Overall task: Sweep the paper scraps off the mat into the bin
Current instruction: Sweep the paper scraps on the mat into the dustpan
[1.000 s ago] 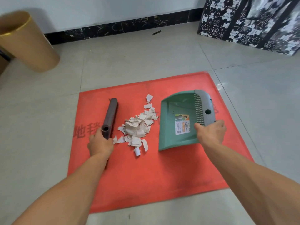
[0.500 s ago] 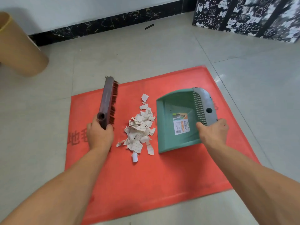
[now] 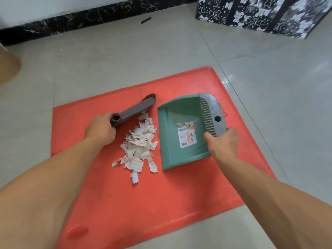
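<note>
Floor: pale tiles, dark skirting along the wall, red mat (image 3: 161,203) laid flat in the middle.
Left fingers: wrapped around the near end of the brush (image 3: 133,110); left hand (image 3: 100,130) holds it firmly, knuckles up.
Right fingers: curled over the grey rear edge of the dustpan (image 3: 183,130); right hand (image 3: 222,142) grips it at the near corner, thumb inside the pan.
Brush: half a second ago it stood nearly straight away from the person, left of the pile, bristles showing. Now it lies swung across, head at the far end of the pile, just beside the dustpan's far corner. Bristle tip looks to touch the topmost scraps; contact not certain.
Scraps (image 3: 139,146): one loose heap on the mat, between brush and dustpan. None inside the pan yet. A few strays at the near end.
Dustpan: open mouth faces the heap, lip just beside it; position about as before.
Bin (image 3: 8,65): tan, only an edge in view at far left, well apart from the mat.
Reading: brush repositioned behind the heap's far end; likely setting up a stroke toward the pan.
Progress: early; gathering done, loading not begun.
Risk: near strays may be missed by an angled stroke.
</note>
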`<state>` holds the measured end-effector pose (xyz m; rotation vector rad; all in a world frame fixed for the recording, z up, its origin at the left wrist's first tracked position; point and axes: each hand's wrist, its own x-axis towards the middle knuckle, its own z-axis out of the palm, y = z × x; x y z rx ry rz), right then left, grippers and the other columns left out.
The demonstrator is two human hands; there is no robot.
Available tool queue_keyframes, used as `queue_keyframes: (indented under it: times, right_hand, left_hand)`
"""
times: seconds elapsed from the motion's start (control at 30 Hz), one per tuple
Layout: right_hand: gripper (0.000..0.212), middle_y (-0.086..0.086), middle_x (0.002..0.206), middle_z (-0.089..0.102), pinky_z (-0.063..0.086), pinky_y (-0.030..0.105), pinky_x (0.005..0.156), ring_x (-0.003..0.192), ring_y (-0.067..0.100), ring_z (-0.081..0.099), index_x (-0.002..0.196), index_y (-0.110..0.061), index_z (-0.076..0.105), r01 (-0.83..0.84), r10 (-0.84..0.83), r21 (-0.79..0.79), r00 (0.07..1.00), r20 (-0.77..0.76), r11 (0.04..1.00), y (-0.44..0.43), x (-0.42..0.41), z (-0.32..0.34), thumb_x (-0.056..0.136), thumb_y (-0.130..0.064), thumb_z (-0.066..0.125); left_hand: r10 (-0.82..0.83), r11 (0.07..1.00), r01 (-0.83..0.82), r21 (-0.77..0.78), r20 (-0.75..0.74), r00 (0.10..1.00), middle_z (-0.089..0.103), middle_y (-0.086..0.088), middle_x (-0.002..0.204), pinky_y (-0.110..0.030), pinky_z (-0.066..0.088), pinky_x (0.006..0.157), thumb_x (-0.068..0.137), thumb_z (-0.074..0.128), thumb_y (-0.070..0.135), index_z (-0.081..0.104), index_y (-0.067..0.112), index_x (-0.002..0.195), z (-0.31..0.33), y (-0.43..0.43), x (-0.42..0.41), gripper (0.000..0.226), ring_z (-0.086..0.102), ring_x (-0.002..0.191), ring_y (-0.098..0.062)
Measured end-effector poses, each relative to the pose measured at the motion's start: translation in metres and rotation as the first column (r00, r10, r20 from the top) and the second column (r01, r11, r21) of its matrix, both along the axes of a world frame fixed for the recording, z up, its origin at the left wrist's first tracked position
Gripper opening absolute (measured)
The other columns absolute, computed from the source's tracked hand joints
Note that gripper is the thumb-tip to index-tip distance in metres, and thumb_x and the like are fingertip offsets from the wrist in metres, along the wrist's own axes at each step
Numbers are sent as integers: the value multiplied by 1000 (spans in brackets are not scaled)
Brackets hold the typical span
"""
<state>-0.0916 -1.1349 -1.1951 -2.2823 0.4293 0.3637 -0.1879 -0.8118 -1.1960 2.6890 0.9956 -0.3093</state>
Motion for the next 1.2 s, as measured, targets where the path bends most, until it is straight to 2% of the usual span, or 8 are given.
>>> queue_keyframes:
  times: [0.1,0.3,0.53,0.7,0.8,1.03,1.13,1.2]
  right_hand:
    - [54,19,122,48,49,44,83,93,32,51,117,3,44,-11,11,0,1000,1,1000,1,-1,2,78,-25,70]
    - [52,18,116,53,50,44,80,94,34,55,113,-1,45,-35,35,21,999,7,999,1,-5,6,75,-27,70]
    - [56,18,115,56,53,47,82,98,37,58,114,-2,45,-58,58,21,998,-10,998,3,-21,9,72,-27,70]
    - [53,17,113,56,52,43,76,94,35,58,113,-2,46,-53,53,25,999,-3,998,2,-20,9,73,-27,71]
    - [51,16,111,57,53,48,81,94,35,59,110,-3,47,-51,51,25,999,6,998,1,-16,8,72,-27,71]
    - [52,15,111,57,55,47,76,91,34,60,111,-5,47,1,-2,18,1000,23,1000,-9,-5,3,71,-31,70]
    - [55,16,113,56,54,49,80,94,35,59,113,-3,47,8,-8,9,999,32,1000,-11,-2,0,72,-32,70]
    - [55,17,114,56,53,47,80,95,35,58,114,-2,47,9,-9,11,999,36,1000,-12,0,-1,73,-31,71]
  left_hand:
    - [-53,992,52,-115,-8,999,62,-15,118,-36,42,79,81,66,6,57,15,123,7,11,-22,44,57,103,-36]
    - [-65,971,86,-221,101,993,66,-5,94,-30,37,70,78,66,-2,61,19,97,29,17,-66,29,59,87,-28]
    - [171,981,-139,-134,279,945,66,-10,95,-28,33,71,80,67,-2,66,10,113,42,3,-96,35,62,95,-31]
    - [165,985,-172,28,177,970,65,-14,109,-43,51,79,79,67,17,59,29,120,31,12,-76,43,60,100,-41]
    - [182,982,-187,27,130,975,59,-12,112,-52,51,84,82,62,21,55,31,119,24,9,-47,39,56,104,-42]
    - [-93,991,97,89,-43,995,57,-11,112,-46,41,87,85,61,18,55,25,115,26,4,-15,32,51,109,-38]
    - [-193,981,192,-8,-25,981,60,-9,109,-48,45,88,82,68,18,57,26,111,40,32,-23,32,54,104,-37]
    - [-197,980,196,22,8,980,61,-10,111,-49,45,88,80,70,17,58,26,113,47,48,-28,36,54,107,-38]
